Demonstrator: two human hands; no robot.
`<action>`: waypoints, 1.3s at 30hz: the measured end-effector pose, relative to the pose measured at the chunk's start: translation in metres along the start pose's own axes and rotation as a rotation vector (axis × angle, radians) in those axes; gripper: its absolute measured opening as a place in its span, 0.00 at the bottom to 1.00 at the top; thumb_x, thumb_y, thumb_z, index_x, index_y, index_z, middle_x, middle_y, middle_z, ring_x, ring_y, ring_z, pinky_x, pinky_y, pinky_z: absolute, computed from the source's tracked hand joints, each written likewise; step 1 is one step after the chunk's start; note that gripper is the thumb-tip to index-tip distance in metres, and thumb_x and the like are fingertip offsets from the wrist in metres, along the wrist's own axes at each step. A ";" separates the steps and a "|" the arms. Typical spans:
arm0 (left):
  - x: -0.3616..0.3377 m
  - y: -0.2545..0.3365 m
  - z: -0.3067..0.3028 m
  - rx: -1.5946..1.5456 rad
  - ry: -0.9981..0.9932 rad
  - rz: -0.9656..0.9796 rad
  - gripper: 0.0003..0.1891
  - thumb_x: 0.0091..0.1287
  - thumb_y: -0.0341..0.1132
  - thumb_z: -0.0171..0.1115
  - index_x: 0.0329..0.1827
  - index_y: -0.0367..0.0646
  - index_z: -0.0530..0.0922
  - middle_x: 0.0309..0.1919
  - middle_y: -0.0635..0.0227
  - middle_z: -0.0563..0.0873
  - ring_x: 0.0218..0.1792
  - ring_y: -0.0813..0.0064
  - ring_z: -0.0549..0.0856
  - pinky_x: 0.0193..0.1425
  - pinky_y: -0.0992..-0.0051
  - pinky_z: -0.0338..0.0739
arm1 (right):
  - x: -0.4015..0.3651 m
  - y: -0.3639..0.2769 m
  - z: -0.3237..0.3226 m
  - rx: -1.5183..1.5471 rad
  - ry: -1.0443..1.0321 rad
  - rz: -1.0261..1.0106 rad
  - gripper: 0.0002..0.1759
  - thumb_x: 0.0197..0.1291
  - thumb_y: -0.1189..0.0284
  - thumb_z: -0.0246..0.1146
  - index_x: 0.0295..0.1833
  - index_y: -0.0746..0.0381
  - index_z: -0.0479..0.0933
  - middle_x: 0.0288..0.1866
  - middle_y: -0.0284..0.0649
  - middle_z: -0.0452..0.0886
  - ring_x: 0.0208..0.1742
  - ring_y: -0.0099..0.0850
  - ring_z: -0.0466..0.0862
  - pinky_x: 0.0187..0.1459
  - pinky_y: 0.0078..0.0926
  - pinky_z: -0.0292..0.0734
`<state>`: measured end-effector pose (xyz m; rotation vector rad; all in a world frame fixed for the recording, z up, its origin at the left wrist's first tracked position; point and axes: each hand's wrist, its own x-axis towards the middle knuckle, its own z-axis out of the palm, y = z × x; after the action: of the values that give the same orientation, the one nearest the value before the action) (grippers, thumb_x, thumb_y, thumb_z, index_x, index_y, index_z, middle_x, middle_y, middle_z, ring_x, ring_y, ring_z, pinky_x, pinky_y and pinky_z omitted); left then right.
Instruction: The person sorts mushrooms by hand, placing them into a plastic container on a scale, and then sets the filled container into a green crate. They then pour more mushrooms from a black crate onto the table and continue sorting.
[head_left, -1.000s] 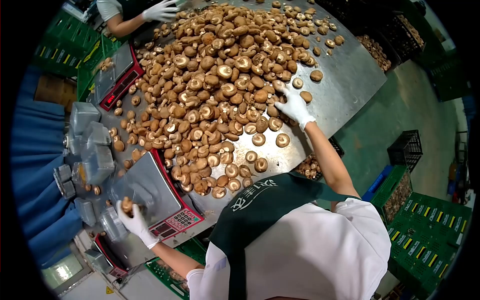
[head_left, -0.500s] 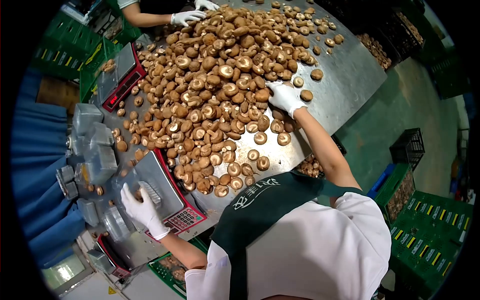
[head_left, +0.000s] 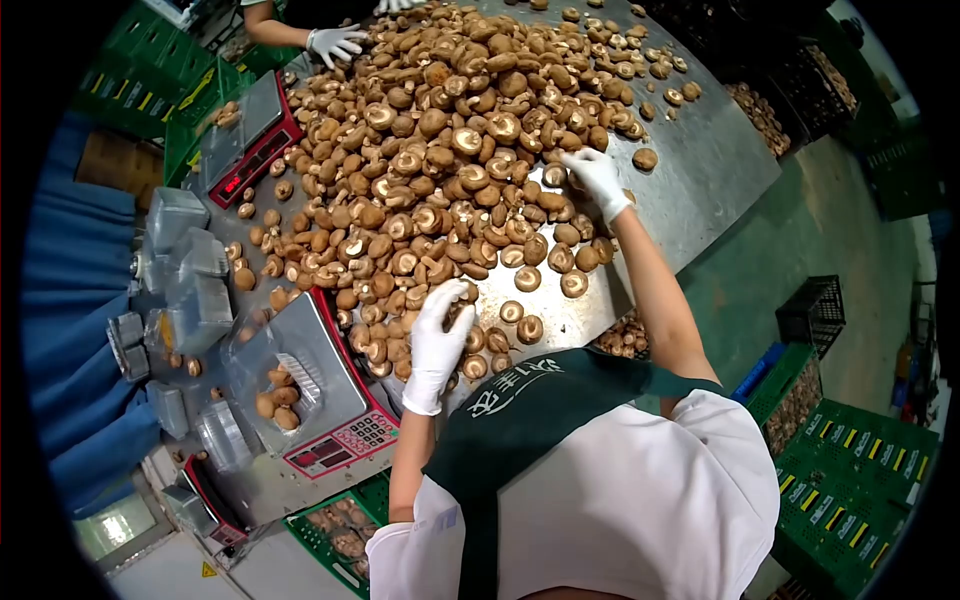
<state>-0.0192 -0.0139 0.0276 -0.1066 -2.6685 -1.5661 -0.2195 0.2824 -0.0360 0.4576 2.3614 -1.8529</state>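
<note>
A large heap of brown shiitake mushrooms (head_left: pixel 420 150) covers the metal table (head_left: pixel 700 170). My left hand (head_left: pixel 436 350), in a white glove, is at the heap's near edge with thumb and fingers apart, its fingertips beside a mushroom (head_left: pixel 470 292). At the heap's right side my right hand (head_left: pixel 600 182), also gloved, has its fingers curled down on a mushroom (head_left: pixel 554 176). On the near red-framed scale (head_left: pixel 365 432) lies a clear plastic tray (head_left: pixel 303 375) with several mushrooms (head_left: pixel 278 400) in it.
Clear plastic boxes (head_left: pixel 195 310) are stacked at the left. A second scale (head_left: pixel 250 165) stands beyond them. Across the table a co-worker's gloved hand (head_left: pixel 337 43) touches the heap. Green crates (head_left: pixel 850 470) stand at the right, a black crate (head_left: pixel 812 310) on the floor.
My left hand has moved right from the tray on the scale to the heap, leaving mushrooms visible in the tray. My right hand has shifted slightly right and lifted, its fingers now curled.
</note>
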 end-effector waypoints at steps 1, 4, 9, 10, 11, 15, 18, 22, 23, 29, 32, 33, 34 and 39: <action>-0.001 -0.006 0.006 0.005 -0.025 0.007 0.15 0.57 0.29 0.65 0.49 0.40 0.80 0.51 0.58 0.81 0.55 0.63 0.80 0.61 0.71 0.72 | 0.007 0.002 0.012 -0.360 0.059 -0.237 0.17 0.51 0.61 0.69 0.41 0.62 0.81 0.31 0.36 0.83 0.31 0.25 0.81 0.37 0.26 0.76; 0.006 -0.016 0.015 0.059 -0.012 0.019 0.19 0.58 0.31 0.65 0.54 0.41 0.77 0.55 0.55 0.78 0.58 0.60 0.77 0.63 0.69 0.70 | -0.005 -0.017 0.045 -0.706 -0.205 -0.356 0.31 0.47 0.60 0.63 0.60 0.58 0.74 0.40 0.49 0.84 0.40 0.39 0.84 0.44 0.32 0.78; 0.055 -0.041 0.034 0.669 -0.027 0.092 0.41 0.52 0.51 0.68 0.70 0.54 0.62 0.71 0.54 0.58 0.71 0.49 0.56 0.72 0.47 0.47 | -0.012 -0.040 0.059 -0.949 -0.506 -0.358 0.34 0.46 0.61 0.61 0.65 0.49 0.71 0.37 0.53 0.83 0.38 0.44 0.84 0.44 0.35 0.79; 0.060 -0.047 0.039 0.703 -0.090 0.096 0.44 0.51 0.54 0.68 0.72 0.58 0.59 0.73 0.54 0.54 0.72 0.49 0.53 0.70 0.41 0.43 | -0.021 -0.043 0.056 -0.919 -0.564 -0.404 0.31 0.47 0.62 0.60 0.62 0.49 0.73 0.36 0.53 0.83 0.36 0.42 0.84 0.43 0.34 0.79; 0.061 -0.053 0.044 0.755 -0.165 0.099 0.43 0.50 0.53 0.68 0.71 0.60 0.61 0.73 0.55 0.54 0.72 0.51 0.54 0.70 0.39 0.41 | -0.035 -0.043 0.051 -0.922 -0.577 -0.397 0.28 0.48 0.63 0.60 0.60 0.48 0.76 0.34 0.52 0.83 0.35 0.42 0.85 0.44 0.32 0.80; 0.048 -0.050 0.045 0.819 -0.185 0.127 0.38 0.50 0.49 0.69 0.67 0.59 0.66 0.71 0.56 0.58 0.71 0.52 0.57 0.70 0.41 0.43 | -0.091 -0.023 0.056 -1.034 -0.651 -0.677 0.29 0.45 0.65 0.59 0.59 0.51 0.76 0.50 0.48 0.81 0.47 0.40 0.82 0.46 0.34 0.79; 0.024 -0.047 0.036 0.773 -0.191 0.271 0.31 0.50 0.44 0.69 0.60 0.54 0.73 0.66 0.54 0.66 0.68 0.54 0.62 0.70 0.45 0.48 | -0.126 -0.019 0.055 -0.999 -0.563 -0.747 0.27 0.45 0.68 0.61 0.56 0.54 0.77 0.47 0.44 0.79 0.42 0.42 0.81 0.40 0.37 0.79; -0.012 -0.035 0.027 0.629 -0.179 0.332 0.20 0.53 0.39 0.67 0.50 0.51 0.77 0.65 0.53 0.67 0.66 0.55 0.65 0.67 0.50 0.55 | -0.132 -0.022 0.040 -0.900 -0.683 -0.739 0.24 0.46 0.66 0.62 0.54 0.50 0.79 0.37 0.42 0.81 0.34 0.39 0.82 0.39 0.34 0.79; -0.021 -0.034 0.023 0.582 -0.198 0.328 0.16 0.54 0.38 0.66 0.47 0.50 0.79 0.64 0.55 0.69 0.65 0.57 0.67 0.67 0.52 0.57 | -0.129 -0.031 0.034 -0.885 -0.786 -0.579 0.23 0.47 0.66 0.62 0.54 0.49 0.80 0.35 0.43 0.82 0.33 0.37 0.82 0.39 0.33 0.79; -0.046 -0.038 0.018 0.551 -0.203 0.355 0.12 0.55 0.36 0.64 0.43 0.48 0.81 0.58 0.63 0.76 0.63 0.65 0.71 0.69 0.57 0.56 | -0.075 -0.059 0.043 -0.674 -0.461 -0.297 0.29 0.48 0.61 0.60 0.60 0.49 0.75 0.46 0.48 0.83 0.45 0.42 0.83 0.51 0.33 0.77; -0.037 -0.034 0.008 0.442 -0.065 0.361 0.11 0.54 0.32 0.66 0.40 0.45 0.81 0.51 0.62 0.80 0.55 0.61 0.77 0.61 0.62 0.66 | -0.043 -0.062 0.067 -0.729 -0.318 -0.312 0.34 0.46 0.64 0.60 0.64 0.53 0.70 0.45 0.50 0.83 0.46 0.45 0.83 0.51 0.35 0.76; -0.033 -0.033 0.005 0.382 -0.020 0.328 0.11 0.53 0.30 0.66 0.40 0.44 0.82 0.50 0.61 0.81 0.54 0.60 0.78 0.59 0.65 0.69 | -0.036 -0.050 0.077 -0.727 -0.320 -0.315 0.34 0.46 0.64 0.60 0.64 0.53 0.70 0.45 0.50 0.83 0.46 0.45 0.83 0.51 0.35 0.76; -0.030 -0.032 0.004 0.404 0.079 0.325 0.11 0.53 0.28 0.66 0.41 0.43 0.82 0.50 0.59 0.81 0.52 0.58 0.79 0.54 0.67 0.73 | -0.025 -0.028 0.089 -0.854 -0.276 -0.509 0.35 0.46 0.64 0.60 0.65 0.55 0.69 0.42 0.51 0.83 0.42 0.45 0.83 0.48 0.35 0.77; 0.004 -0.048 0.000 0.413 0.217 0.082 0.19 0.57 0.36 0.65 0.52 0.45 0.78 0.61 0.54 0.73 0.59 0.55 0.73 0.62 0.62 0.68 | -0.049 -0.065 0.072 -1.164 -0.710 -0.388 0.29 0.44 0.63 0.61 0.56 0.56 0.78 0.44 0.47 0.84 0.44 0.42 0.83 0.49 0.32 0.78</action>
<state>-0.0269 -0.0369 -0.0135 -0.0274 -2.7040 -0.9178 -0.1995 0.1906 0.0198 -0.6775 2.4992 -0.2861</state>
